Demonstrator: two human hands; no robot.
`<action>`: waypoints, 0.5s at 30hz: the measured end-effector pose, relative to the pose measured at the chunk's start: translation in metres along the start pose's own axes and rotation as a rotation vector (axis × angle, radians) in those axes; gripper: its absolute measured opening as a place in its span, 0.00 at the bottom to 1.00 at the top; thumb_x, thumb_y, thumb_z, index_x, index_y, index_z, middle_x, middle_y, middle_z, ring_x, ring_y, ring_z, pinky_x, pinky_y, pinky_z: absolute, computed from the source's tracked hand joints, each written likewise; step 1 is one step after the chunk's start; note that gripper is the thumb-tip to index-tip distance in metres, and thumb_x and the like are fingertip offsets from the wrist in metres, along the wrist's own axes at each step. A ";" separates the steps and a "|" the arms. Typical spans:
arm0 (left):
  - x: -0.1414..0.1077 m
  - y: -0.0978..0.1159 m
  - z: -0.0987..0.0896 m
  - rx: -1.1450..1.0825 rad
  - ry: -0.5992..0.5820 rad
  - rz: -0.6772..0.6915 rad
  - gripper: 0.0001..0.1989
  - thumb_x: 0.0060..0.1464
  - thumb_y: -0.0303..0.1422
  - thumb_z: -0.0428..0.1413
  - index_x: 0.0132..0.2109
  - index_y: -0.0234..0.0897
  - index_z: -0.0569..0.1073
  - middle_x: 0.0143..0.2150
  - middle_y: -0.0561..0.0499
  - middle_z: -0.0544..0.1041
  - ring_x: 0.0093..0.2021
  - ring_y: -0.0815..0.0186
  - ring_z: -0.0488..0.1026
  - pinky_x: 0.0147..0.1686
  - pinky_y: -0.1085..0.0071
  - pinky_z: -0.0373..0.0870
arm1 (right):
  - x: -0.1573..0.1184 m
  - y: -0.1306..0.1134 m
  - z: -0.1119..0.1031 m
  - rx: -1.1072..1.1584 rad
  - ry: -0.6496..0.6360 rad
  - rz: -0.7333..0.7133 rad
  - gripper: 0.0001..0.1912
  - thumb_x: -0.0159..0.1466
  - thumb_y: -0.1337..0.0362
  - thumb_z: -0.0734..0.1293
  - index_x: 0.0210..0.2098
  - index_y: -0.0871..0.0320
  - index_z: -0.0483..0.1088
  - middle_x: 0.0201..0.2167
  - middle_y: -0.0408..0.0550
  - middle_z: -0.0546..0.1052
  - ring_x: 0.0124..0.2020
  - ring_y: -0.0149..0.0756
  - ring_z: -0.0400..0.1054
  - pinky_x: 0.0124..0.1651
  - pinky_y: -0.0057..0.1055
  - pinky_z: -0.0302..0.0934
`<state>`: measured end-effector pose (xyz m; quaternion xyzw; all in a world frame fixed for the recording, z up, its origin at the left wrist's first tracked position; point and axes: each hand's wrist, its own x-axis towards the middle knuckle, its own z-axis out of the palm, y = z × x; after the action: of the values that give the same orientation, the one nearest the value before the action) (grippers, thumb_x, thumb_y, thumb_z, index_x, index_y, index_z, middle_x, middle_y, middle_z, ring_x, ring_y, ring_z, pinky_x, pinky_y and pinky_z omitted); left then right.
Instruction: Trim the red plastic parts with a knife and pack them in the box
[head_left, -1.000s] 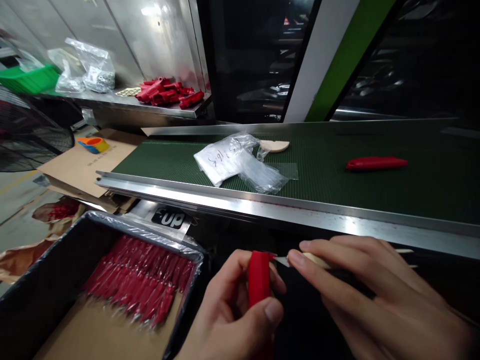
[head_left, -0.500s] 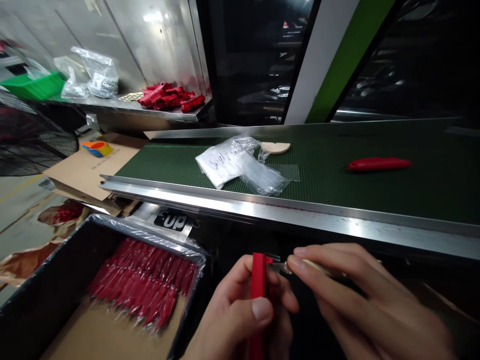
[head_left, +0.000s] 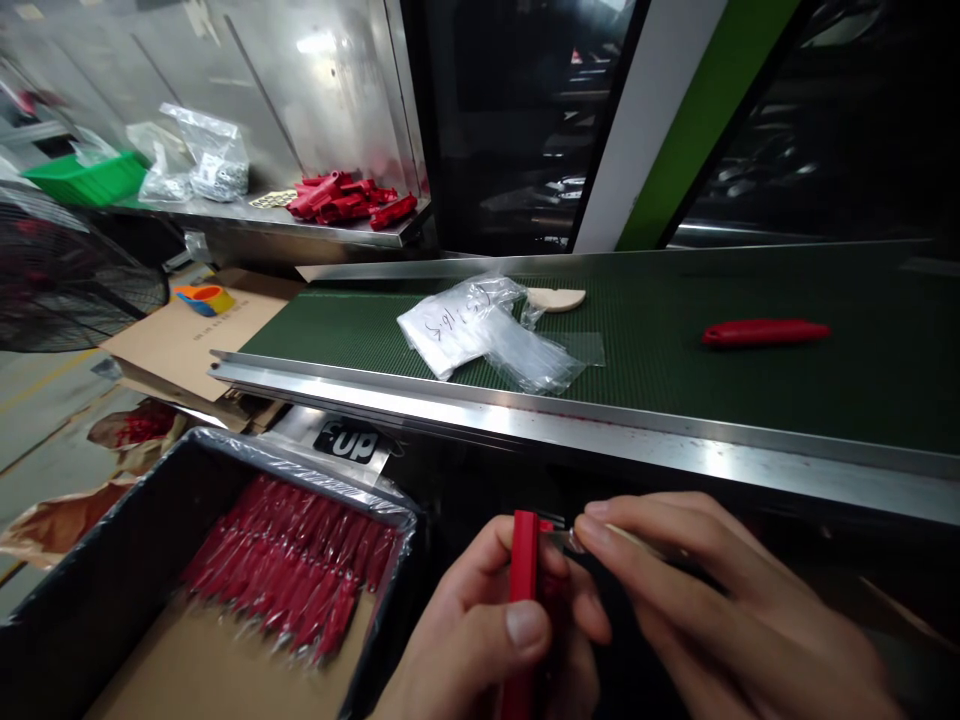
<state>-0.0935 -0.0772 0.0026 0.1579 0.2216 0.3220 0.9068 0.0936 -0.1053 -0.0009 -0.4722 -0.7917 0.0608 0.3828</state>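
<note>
My left hand [head_left: 480, 635] grips an elongated red plastic handle [head_left: 524, 590], held upright with its narrow edge toward me. My right hand [head_left: 720, 595] pinches a small knife with a pale wooden handle [head_left: 628, 532]. Its short metal blade [head_left: 564, 539] reaches to the top end of the red handle and appears to touch it. My fingers hide most of the wooden handle and the lower part of the red one.
To the left stands a black plastic-lined bin [head_left: 225, 465] of several wrapped red pieces. Ahead runs a green conveyor belt [head_left: 660, 380] with a steel edge, carrying a plastic bag [head_left: 450, 330], a pale wooden piece [head_left: 555, 298] and a red handle [head_left: 765, 333].
The red handle has turned from showing its broad face to showing its narrow edge. The knife blade sits closer against it. The whole scene has shifted slightly with my head.
</note>
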 end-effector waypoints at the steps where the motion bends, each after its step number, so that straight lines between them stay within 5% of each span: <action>1: 0.000 0.000 0.000 -0.002 0.000 -0.005 0.17 0.50 0.37 0.66 0.43 0.37 0.70 0.37 0.50 0.75 0.26 0.73 0.69 0.26 0.76 0.63 | -0.001 -0.001 0.000 0.003 0.006 0.004 0.25 0.63 0.82 0.60 0.56 0.57 0.70 0.51 0.51 0.70 0.53 0.34 0.66 0.49 0.29 0.66; 7: -0.002 -0.001 0.001 0.012 -0.011 0.018 0.14 0.52 0.36 0.64 0.43 0.37 0.70 0.38 0.49 0.74 0.26 0.73 0.68 0.26 0.76 0.62 | 0.000 0.001 0.000 -0.008 0.012 0.014 0.25 0.62 0.81 0.60 0.55 0.57 0.71 0.50 0.51 0.71 0.52 0.34 0.67 0.49 0.29 0.67; 15: 0.008 -0.017 -0.015 -0.041 -0.273 0.124 0.11 0.57 0.37 0.58 0.45 0.36 0.70 0.37 0.47 0.75 0.23 0.75 0.68 0.24 0.80 0.64 | -0.001 0.008 -0.005 0.011 0.019 -0.016 0.25 0.63 0.80 0.61 0.56 0.56 0.70 0.51 0.51 0.71 0.52 0.35 0.68 0.47 0.27 0.69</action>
<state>-0.0871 -0.0826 -0.0199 0.1953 0.0793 0.3575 0.9098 0.1028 -0.1029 -0.0010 -0.4642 -0.7914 0.0577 0.3936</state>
